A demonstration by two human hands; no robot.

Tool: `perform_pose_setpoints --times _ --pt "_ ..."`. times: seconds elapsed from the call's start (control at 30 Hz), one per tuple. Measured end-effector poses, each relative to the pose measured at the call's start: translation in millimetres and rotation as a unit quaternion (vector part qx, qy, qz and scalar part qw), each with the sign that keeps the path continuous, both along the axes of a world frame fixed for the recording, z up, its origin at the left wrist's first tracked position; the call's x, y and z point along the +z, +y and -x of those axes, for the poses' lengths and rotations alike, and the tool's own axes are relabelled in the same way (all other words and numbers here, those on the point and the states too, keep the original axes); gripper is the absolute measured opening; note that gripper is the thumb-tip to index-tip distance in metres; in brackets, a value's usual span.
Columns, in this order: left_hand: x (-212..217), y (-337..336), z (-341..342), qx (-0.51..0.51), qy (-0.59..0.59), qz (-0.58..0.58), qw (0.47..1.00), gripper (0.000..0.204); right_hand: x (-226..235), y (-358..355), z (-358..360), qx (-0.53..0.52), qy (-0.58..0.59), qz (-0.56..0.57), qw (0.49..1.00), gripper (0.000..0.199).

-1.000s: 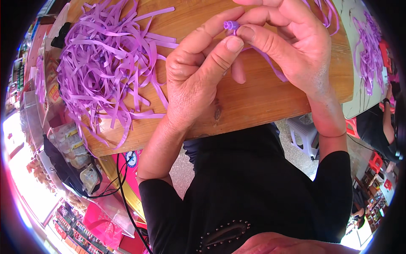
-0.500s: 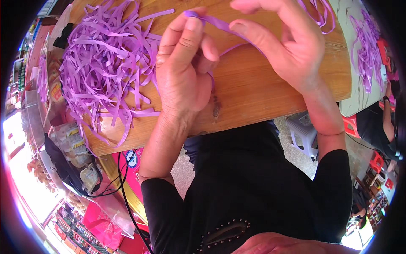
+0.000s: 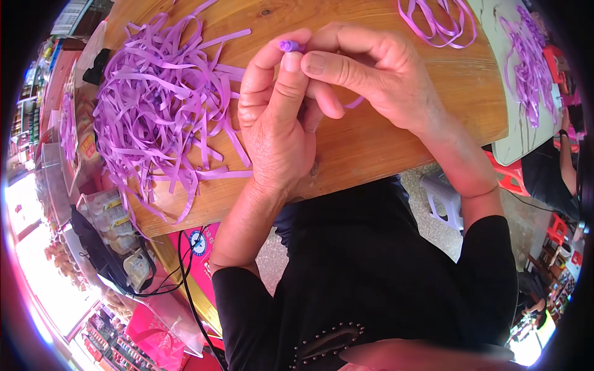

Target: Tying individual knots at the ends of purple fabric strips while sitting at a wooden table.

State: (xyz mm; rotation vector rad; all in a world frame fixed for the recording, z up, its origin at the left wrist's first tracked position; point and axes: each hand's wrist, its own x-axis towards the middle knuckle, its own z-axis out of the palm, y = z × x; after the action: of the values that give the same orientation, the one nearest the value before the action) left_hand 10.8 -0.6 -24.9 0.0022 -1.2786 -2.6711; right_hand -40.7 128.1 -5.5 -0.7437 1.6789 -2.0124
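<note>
Between the thumb and forefinger of my left hand (image 3: 278, 105) is a small rolled bud of purple ribbon (image 3: 289, 46). My right hand (image 3: 377, 74) meets it from the right, thumb and fingers pinched on the ribbon close beside the bud. Most of the strip is hidden by my fingers; a short piece shows below my right hand. On the wooden table (image 3: 346, 151), left of my hands, lies a big tangled heap of purple ribbons (image 3: 161, 105), some with small knots or rolls in them.
A few looped purple ribbons (image 3: 436, 25) lie at the table's far right. Beyond stands a white table (image 3: 520, 139) with another purple pile (image 3: 532, 74). A white stool (image 3: 442, 198) is under the edge. Black cables (image 3: 182, 266) hang at the left. Another person's arm (image 3: 566, 164) shows far right.
My right hand has come left and closed in beside the bud; earlier it was apart with the ribbon stretched between both hands. The view has shifted slightly.
</note>
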Motion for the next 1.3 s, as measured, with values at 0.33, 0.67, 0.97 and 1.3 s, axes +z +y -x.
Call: perform_pose_setpoints --times 0.33,0.67,0.97,1.3 --pt "-2.2 -16.5 9.5 0.056 0.040 -0.030 0.997 0.018 -12.0 -2.8 7.8 -0.075 0.032 0.087 0.993 0.015" --pt "20.9 -76.2 21.3 -0.045 0.084 -0.116 0.989 0.025 16.1 25.7 6.8 0.017 0.033 0.098 0.994 0.018" --pt "10.5 -9.1 8.9 0.024 -0.091 -0.028 0.995 0.021 28.8 22.4 -3.2 -0.079 0.102 -0.052 0.990 0.032" --pt "1.3 -13.5 6.2 -0.073 0.082 0.083 0.990 0.025 31.2 27.1 -6.4 -0.077 0.112 -0.115 0.984 0.042"
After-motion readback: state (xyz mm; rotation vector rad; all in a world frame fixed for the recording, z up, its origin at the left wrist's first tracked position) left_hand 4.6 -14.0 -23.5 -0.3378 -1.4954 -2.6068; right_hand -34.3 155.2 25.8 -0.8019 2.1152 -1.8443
